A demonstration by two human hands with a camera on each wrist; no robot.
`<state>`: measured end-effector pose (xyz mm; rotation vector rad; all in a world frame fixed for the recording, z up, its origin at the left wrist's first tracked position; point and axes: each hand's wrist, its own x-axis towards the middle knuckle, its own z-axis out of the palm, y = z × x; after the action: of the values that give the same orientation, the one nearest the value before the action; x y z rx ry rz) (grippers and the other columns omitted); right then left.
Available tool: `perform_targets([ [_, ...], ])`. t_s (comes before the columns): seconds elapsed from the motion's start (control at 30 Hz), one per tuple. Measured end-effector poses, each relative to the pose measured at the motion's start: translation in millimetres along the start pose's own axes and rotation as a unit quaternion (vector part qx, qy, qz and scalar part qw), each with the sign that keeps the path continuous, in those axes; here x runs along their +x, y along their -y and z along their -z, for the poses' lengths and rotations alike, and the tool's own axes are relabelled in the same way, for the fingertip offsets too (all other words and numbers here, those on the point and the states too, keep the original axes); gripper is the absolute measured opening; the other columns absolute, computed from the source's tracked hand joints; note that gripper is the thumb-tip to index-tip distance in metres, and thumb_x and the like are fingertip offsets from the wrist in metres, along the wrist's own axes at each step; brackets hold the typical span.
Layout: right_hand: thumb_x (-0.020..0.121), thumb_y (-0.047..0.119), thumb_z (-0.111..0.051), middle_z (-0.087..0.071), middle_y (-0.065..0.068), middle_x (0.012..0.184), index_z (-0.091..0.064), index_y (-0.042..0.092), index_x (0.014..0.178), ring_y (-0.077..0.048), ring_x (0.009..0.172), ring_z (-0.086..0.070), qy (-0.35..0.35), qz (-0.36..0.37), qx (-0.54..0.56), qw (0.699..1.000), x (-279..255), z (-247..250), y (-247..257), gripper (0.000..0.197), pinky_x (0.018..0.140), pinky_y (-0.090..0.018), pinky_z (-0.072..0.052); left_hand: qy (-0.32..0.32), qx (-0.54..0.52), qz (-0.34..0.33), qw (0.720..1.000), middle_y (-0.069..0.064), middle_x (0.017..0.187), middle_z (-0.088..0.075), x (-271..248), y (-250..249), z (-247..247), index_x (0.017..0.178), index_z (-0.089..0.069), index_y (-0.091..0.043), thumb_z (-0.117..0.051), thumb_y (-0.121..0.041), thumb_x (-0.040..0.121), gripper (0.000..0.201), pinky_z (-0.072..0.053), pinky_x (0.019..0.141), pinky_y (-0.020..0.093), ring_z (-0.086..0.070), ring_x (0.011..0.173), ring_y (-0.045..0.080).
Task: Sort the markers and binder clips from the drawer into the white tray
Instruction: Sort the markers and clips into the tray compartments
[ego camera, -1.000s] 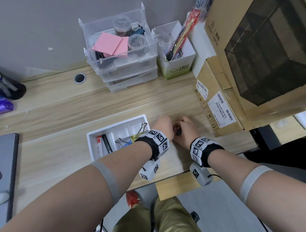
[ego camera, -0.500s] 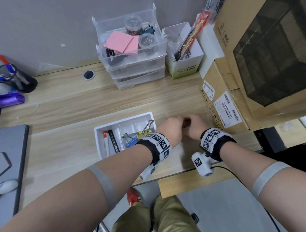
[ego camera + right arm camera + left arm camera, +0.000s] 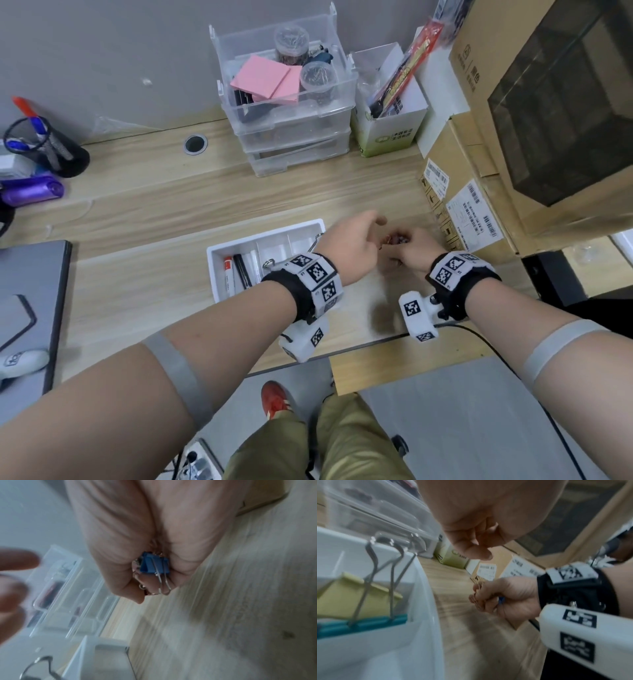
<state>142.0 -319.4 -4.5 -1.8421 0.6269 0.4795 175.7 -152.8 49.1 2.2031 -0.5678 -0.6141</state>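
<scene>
The white tray [image 3: 219, 251] lies on the desk and holds a red marker [image 3: 228, 274] and a black marker [image 3: 242, 270]. In the left wrist view a yellow binder clip [image 3: 351, 595] and a teal binder clip [image 3: 368, 623] stand in the tray's [image 3: 423, 615] right end. My right hand [image 3: 400, 243] sits just right of the tray, fisted around several small binder clips [image 3: 394, 238]. A blue binder clip [image 3: 152, 563] with its wire handles shows in that fist. My left hand [image 3: 373, 226] hovers beside it with loose fingers [image 3: 476, 550] and holds nothing.
A clear stacked drawer unit [image 3: 291, 113] with pink notes stands at the back. Beside it is a white-green box [image 3: 387, 126]. Cardboard boxes [image 3: 479, 205] wall off the right. A pen cup [image 3: 48, 147] and laptop [image 3: 30, 291] are at the left.
My two hands were pressed together around the clips. My left hand has since let go and lifted away with spread fingers, while my right hand keeps the clips. The head view shifted.
</scene>
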Motion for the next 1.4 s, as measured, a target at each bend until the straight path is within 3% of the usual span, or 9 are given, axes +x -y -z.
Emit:
perform_targets([
  [0.2, 0.080, 0.005, -0.068, -0.058, -0.004, 0.065, -0.067, 0.010, 0.085, -0.015, 0.054, -0.051, -0.023, -0.037, 0.030, 0.999, -6.2, 8.0, 17.3, 0.007, 0.049, -0.027, -0.043, -0.130, -0.132, -0.001, 0.983, 0.006, 0.078, -0.064, -20.8, -10.7, 65.1, 0.100, -0.058, -0.019, -0.042, 0.006, 0.084, 0.034, -0.046, 0.050, 0.026, -0.053, 0.056, 0.012],
  [0.4, 0.084, -0.006, -0.056, -0.052, -0.012, 0.073, -0.057, 0.005, 0.074, -0.014, 0.059, -0.046, 0.104, -0.046, 0.181, 0.977, -27.6, -29.3, 64.7, 0.016, 0.036, -0.018, -0.029, -0.269, -0.030, 0.145, 0.952, 0.003, 0.088, -0.063, -55.1, 61.0, 143.3, 0.102, -0.056, -0.017, -0.043, -0.007, 0.087, 0.023, -0.045, 0.060, 0.028, -0.060, 0.073, 0.023],
  [0.6, 0.087, -0.010, -0.049, -0.055, -0.014, 0.072, -0.056, 0.004, 0.075, -0.015, 0.058, -0.046, 0.199, -0.090, 0.151, 0.964, -53.6, -83.6, 93.6, 0.019, 0.038, -0.016, -0.035, -0.073, 0.106, 0.360, 0.924, 0.008, 0.101, -0.057, -117.6, 149.5, 145.9, 0.132, -0.042, -0.002, -0.059, -0.023, 0.091, 0.049, -0.042, 0.070, 0.033, -0.056, 0.085, 0.024],
  [0.67, 0.085, -0.010, -0.052, -0.055, -0.014, 0.070, -0.057, 0.002, 0.076, -0.015, 0.056, -0.046, 0.212, -0.103, 0.093, 0.967, -60.5, -105.8, 90.6, 0.015, 0.041, -0.017, -0.037, -0.011, 0.129, 0.361, 0.924, 0.014, 0.117, -0.060, -130.1, 160.4, 133.5, 0.131, -0.043, -0.003, -0.058, -0.029, 0.092, 0.049, -0.042, 0.072, 0.033, -0.056, 0.092, 0.027],
  [0.83, 0.069, 0.000, -0.063, -0.059, -0.015, 0.064, -0.059, 0.005, 0.062, -0.022, 0.056, -0.053, 0.150, -0.126, -0.064, 0.979, -67.0, -151.0, 69.9, 0.010, 0.061, -0.034, -0.051, 0.000, 0.087, 0.294, 0.952, 0.013, 0.090, -0.070, -137.4, 155.2, 112.9, 0.092, -0.051, -0.011, -0.046, -0.017, 0.094, 0.008, -0.046, 0.062, 0.031, -0.058, 0.071, 0.026],
  [1.0, 0.042, 0.007, -0.067, -0.057, -0.005, 0.053, -0.051, 0.018, 0.043, -0.026, 0.065, -0.068, 0.033, -0.115, -0.086, 0.989, -59.1, -177.6, 53.6, 0.019, 0.078, -0.050, -0.060, -0.004, 0.070, 0.250, 0.966, 0.002, 0.088, -0.071, -134.1, 159.8, 112.1, 0.089, -0.055, -0.024, -0.051, -0.025, 0.089, 0.004, -0.057, 0.071, 0.037, -0.068, 0.079, 0.022],
  [1.13, 0.064, 0.022, -0.080, -0.070, -0.005, 0.068, -0.064, 0.013, 0.065, -0.021, 0.066, -0.068, -0.005, -0.124, -0.081, 0.989, -66.8, -185.4, 55.6, 0.018, 0.068, -0.033, -0.060, 0.015, 0.082, 0.232, 0.969, 0.004, 0.090, -0.072, -134.4, 158.9, 112.3, 0.087, -0.058, -0.021, -0.049, -0.019, 0.088, 0.010, -0.059, 0.075, 0.041, -0.069, 0.079, 0.023],
  [1.23, 0.075, 0.027, -0.075, -0.052, 0.001, 0.052, -0.057, 0.017, 0.056, -0.017, 0.051, -0.050, -0.038, -0.125, -0.069, 0.989, -71.0, -192.6, 56.3, 0.028, 0.051, -0.027, -0.042, 0.025, 0.081, 0.237, 0.968, 0.009, 0.089, -0.073, -133.8, 156.4, 113.0, 0.093, -0.064, -0.010, -0.048, -0.017, 0.088, 0.018, -0.059, 0.075, 0.044, -0.070, 0.080, 0.027],
  [1.4, 0.084, 0.021, -0.058, -0.047, -0.007, 0.067, -0.051, 0.011, 0.075, -0.022, 0.063, -0.045, -0.070, -0.137, 0.049, 0.987, -81.0, -205.7, 59.1, 0.015, 0.060, -0.029, -0.037, 0.030, 0.092, 0.238, 0.967, 0.011, 0.088, -0.074, -132.8, 156.0, 114.0, 0.094, -0.066, -0.007, -0.049, -0.015, 0.086, 0.020, -0.060, 0.073, 0.043, -0.070, 0.079, 0.029],
])
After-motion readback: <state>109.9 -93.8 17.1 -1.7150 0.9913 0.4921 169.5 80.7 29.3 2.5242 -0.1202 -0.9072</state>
